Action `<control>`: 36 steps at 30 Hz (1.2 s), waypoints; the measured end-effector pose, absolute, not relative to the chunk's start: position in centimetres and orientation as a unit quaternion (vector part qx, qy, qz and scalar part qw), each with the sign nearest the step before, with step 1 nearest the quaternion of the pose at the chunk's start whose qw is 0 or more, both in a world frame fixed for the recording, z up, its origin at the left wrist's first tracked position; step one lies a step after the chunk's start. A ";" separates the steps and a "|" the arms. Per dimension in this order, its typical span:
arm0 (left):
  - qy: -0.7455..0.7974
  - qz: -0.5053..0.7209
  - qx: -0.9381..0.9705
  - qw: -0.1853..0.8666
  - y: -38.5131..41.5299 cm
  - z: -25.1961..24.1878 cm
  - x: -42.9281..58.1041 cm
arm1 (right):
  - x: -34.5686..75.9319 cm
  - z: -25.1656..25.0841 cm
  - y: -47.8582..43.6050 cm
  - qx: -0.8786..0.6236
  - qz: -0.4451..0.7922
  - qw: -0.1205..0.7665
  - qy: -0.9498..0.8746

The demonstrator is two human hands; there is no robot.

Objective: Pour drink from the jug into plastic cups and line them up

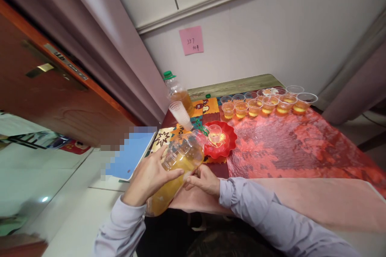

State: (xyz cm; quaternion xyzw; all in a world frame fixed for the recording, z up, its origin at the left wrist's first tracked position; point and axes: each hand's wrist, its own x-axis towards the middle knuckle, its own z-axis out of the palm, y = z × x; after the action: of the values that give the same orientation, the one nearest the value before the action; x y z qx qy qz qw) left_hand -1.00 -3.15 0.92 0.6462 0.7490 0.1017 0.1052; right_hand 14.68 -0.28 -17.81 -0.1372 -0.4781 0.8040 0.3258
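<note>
A large clear bottle (177, 168) of amber liquid is tilted, its neck aimed at a small clear cup (214, 132) standing on a red scalloped plate (224, 149). My left hand (147, 178) is wrapped round the bottle's body from the left. My right hand (202, 180) presses its fingers against the bottle's lower side. A stack of clear cups (180, 115) lies tilted just behind the bottle's neck. At the table's far edge a row of several clear cups (265, 106) holds amber liquid.
A second bottle with a green cap (177, 91) stands at the back left. A red patterned cloth (286, 144) covers the table, with colourful mats (202, 108) on the left. A pink note (191, 40) hangs on the wall. A wooden door (45, 88) is at left.
</note>
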 end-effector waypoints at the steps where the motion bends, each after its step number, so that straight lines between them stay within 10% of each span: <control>1: 0.752 0.093 0.645 0.102 -3.1 0.9 -1.0 | 14.7 -17.8 -0.3 -0.137 0.804 0.325 -0.478; 36: 0.729 0.008 0.675 0.117 -1.2 2.2 -0.8 | 14.7 -18.0 0.0 -0.146 0.811 0.336 -0.456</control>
State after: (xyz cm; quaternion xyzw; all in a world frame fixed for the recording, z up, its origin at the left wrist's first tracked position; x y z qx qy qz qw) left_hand -0.78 -1.18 2.23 0.6748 0.7287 0.0078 0.1169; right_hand 14.68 -0.03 -18.04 -0.1459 -0.4561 0.8109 0.3364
